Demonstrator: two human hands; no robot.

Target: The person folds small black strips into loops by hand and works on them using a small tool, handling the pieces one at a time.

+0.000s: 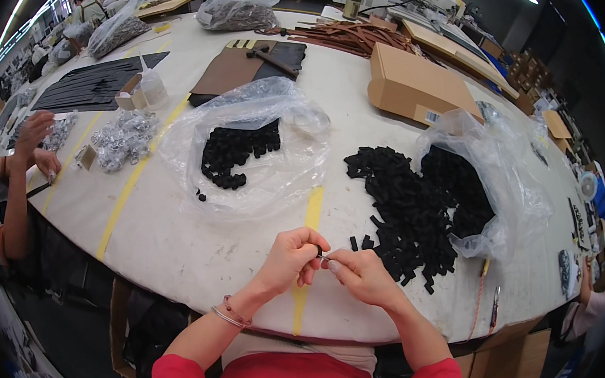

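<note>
Together, our left hand (291, 259) and right hand (360, 274) meet above a white table (160, 224), just left of a loose heap (403, 208) of short black pieces and nearer to us than most of it. Our left hand pinches a small black piece (319, 250) between thumb and fingers. Our right hand, its fingertips close against the left ones, pinches a slim metallic bit (324, 257) that meets the black piece; it is too small for us to identify. We wear bracelets (231, 316) on the left wrist.

A couple of stray pieces (354, 244) lie just left of the heap. Against the heap's right side, an open clear bag (512, 205) holds more black pieces. Left of the heap and a little farther away, a second clear bag (293, 171) lies spread out with black pieces inside. Beyond the heap we see a brown cardboard box (420, 86). Nearer to us, right of the heap, lies a yellow-handled tool (485, 267). Well left of the heap, a co-worker (13, 209) in a striped top has one hand raised.
</note>
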